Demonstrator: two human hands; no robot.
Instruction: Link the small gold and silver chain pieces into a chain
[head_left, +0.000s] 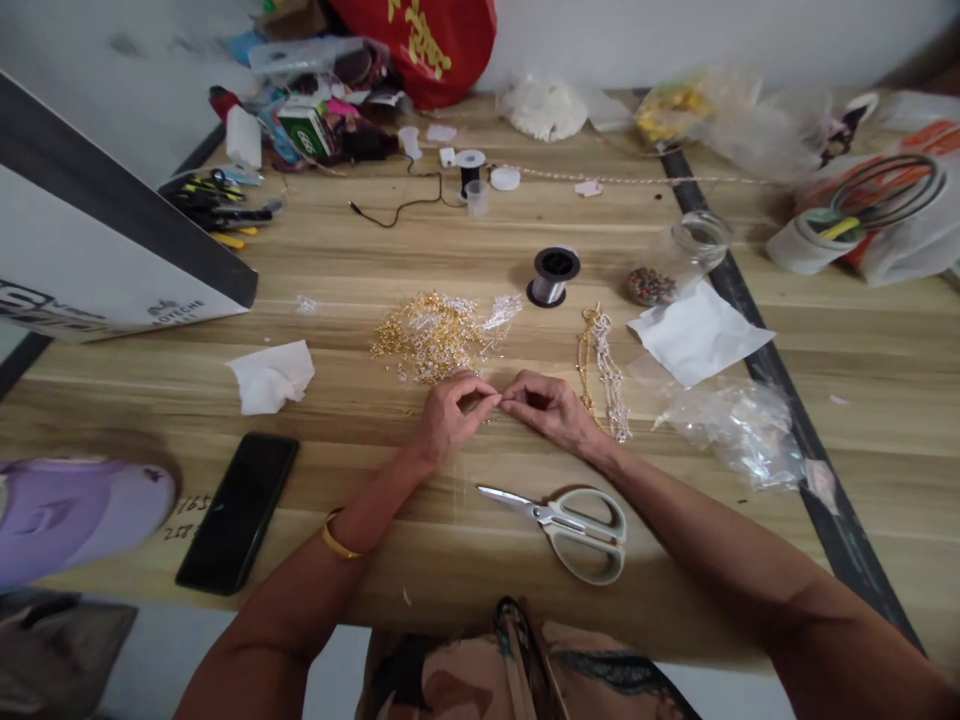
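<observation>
Your left hand (452,415) and right hand (551,408) pinch closed, grip contents too tiny to tell, gold-and-silver pile (431,338) just beyond toward the far edge of the table (322,255), so a left-knuckle nudge could scatter it.

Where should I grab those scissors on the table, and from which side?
Probably by the pale handle loops, with the right hand coming in from the right. The scissors lie flat, blades pointing left and loops toward the right forearm, so that approach should keep fingers off the blades.
</observation>
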